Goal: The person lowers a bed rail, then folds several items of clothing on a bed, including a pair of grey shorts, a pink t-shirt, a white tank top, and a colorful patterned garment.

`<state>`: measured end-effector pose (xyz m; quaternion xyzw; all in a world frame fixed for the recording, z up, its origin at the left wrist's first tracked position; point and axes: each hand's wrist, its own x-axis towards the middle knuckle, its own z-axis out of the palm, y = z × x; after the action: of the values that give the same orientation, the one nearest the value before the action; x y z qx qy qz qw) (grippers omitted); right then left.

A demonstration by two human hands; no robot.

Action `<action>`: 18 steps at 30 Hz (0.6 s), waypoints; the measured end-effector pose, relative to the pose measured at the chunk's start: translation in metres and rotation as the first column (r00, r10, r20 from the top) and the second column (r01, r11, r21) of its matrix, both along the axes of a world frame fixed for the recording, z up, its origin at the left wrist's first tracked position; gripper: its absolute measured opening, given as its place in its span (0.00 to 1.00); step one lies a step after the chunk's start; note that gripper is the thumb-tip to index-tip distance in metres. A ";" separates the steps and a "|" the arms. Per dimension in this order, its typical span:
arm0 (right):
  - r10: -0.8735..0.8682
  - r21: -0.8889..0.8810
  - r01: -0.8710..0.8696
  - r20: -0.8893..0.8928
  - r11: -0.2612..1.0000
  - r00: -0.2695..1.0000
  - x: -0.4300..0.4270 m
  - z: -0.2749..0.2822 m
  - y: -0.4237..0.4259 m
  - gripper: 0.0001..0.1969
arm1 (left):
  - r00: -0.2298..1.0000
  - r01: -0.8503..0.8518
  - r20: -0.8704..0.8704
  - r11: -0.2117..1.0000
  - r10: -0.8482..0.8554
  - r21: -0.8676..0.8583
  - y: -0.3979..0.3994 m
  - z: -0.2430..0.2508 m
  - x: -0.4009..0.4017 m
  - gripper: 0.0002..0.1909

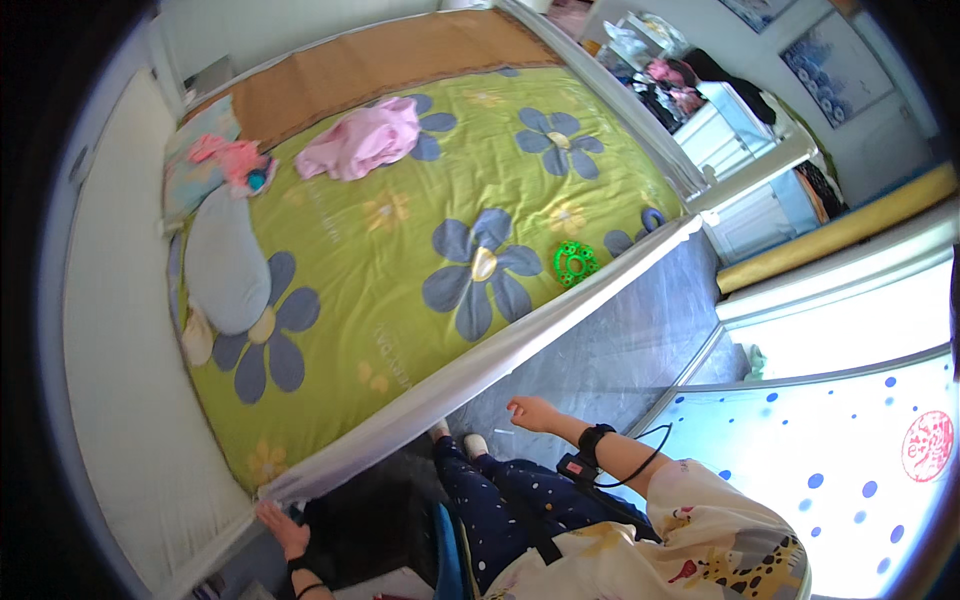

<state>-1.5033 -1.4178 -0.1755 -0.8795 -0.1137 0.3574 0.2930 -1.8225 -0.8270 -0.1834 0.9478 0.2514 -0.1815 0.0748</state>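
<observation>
My left hand [283, 529] is at the near left corner of the bed, its fingertips against the end of the white fabric bed rail [480, 382]. Whether the fingers grip the rail cannot be made out. My right hand [531, 414] hangs over the grey floor beside the bed, fingers curled in and nothing visible in them. On the green flowered bed sheet [375, 277] lie a bright green ring-shaped toy [575, 264], a pink cloth [364, 141], a pale blue pillow [226, 262] and a coral-coloured cloth [236, 161]. A purple ring [652, 219] is near the far right corner.
A brown mat [390, 49] covers the bed's far side. White drawers [720, 135] piled with clothes stand beyond its right end. A long yellow roll [840, 229] lies near the bright window. A dark surface [367, 517] is beside my left hand.
</observation>
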 end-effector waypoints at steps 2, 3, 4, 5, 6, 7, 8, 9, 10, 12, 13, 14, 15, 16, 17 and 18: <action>-0.101 -0.078 0.102 0.015 0.992 0.995 0.013 -0.015 -0.051 0.16 | 0.930 -0.123 -0.355 0.991 0.097 -0.050 -0.035 -0.013 0.084 0.48; -0.155 -0.132 0.154 0.003 0.979 0.988 0.016 -0.012 -0.073 0.16 | 0.818 -0.089 -0.573 0.995 0.048 -0.042 -0.052 0.001 0.136 0.46; -0.156 -0.135 0.152 -0.021 0.979 0.987 0.020 -0.017 -0.082 0.16 | 0.841 -0.049 -0.540 0.998 0.018 -0.042 -0.022 -0.023 0.116 0.44; -0.152 -0.095 0.147 -0.046 0.985 0.987 0.021 -0.022 -0.071 0.16 | 0.869 -0.034 -0.495 0.998 0.005 -0.050 0.007 -0.044 0.081 0.43; -0.170 -0.062 0.165 -0.091 0.984 0.981 0.021 -0.027 -0.070 0.16 | 0.892 0.004 -0.450 0.999 -0.027 -0.050 0.029 -0.056 0.064 0.41; -0.220 -0.077 0.212 -0.111 0.974 0.969 0.022 -0.033 -0.092 0.16 | 0.886 -0.084 -0.460 0.996 0.057 -0.039 0.014 -0.070 0.100 0.38; -0.253 -0.083 0.245 -0.104 0.966 0.962 0.021 -0.036 -0.116 0.16 | 0.885 -0.205 -0.440 0.976 0.155 -0.069 -0.040 -0.105 0.136 0.35; -0.286 -0.135 0.275 -0.077 0.952 0.955 0.022 -0.037 -0.141 0.16 | 0.920 -0.231 -0.347 0.967 0.180 -0.112 -0.074 -0.118 0.173 0.32; -0.326 -0.200 0.310 -0.050 0.929 0.944 0.013 -0.035 -0.184 0.16 | 0.945 -0.247 -0.262 0.954 0.198 -0.170 -0.139 -0.129 0.206 0.30; -0.492 -0.114 0.481 -0.098 0.869 0.865 -0.002 -0.029 -0.229 0.17 | 0.980 0.042 -0.170 0.941 -0.104 -0.335 -0.296 -0.090 0.309 0.24; -0.590 -0.168 0.569 -0.131 0.805 0.797 -0.018 -0.019 -0.269 0.17 | 0.997 0.054 -0.026 0.863 -0.078 -0.502 -0.367 -0.120 0.327 0.24; -0.638 -0.153 0.619 -0.171 0.770 0.751 -0.001 -0.003 -0.272 0.17 | 0.990 0.077 0.140 0.795 0.011 -0.602 -0.396 -0.121 0.359 0.24; -0.680 -0.101 0.673 -0.082 0.733 0.728 -0.002 0.003 -0.307 0.16 | 0.992 0.121 0.060 0.678 -0.113 -0.725 -0.465 -0.091 0.411 0.22; -0.825 -0.109 0.821 -0.153 0.561 0.544 -0.015 0.015 -0.347 0.17 | 0.955 0.169 0.014 0.506 -0.297 -0.846 -0.545 -0.083 0.463 0.19; -0.798 -0.010 0.801 -0.101 0.598 0.594 -0.026 0.005 -0.371 0.16 | 0.927 0.296 0.081 0.584 -0.366 -0.756 -0.555 -0.109 0.464 0.16; -0.863 0.032 0.879 -0.175 0.476 0.474 -0.033 0.016 -0.400 0.15 | 0.910 0.200 -0.068 0.577 -0.410 -0.792 -0.614 -0.098 0.495 0.16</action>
<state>-1.5363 -1.8183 -0.1595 -0.7697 0.3485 0.2099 0.4920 -1.3277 -1.4410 -0.2813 0.8228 -0.0115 -0.3962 0.4072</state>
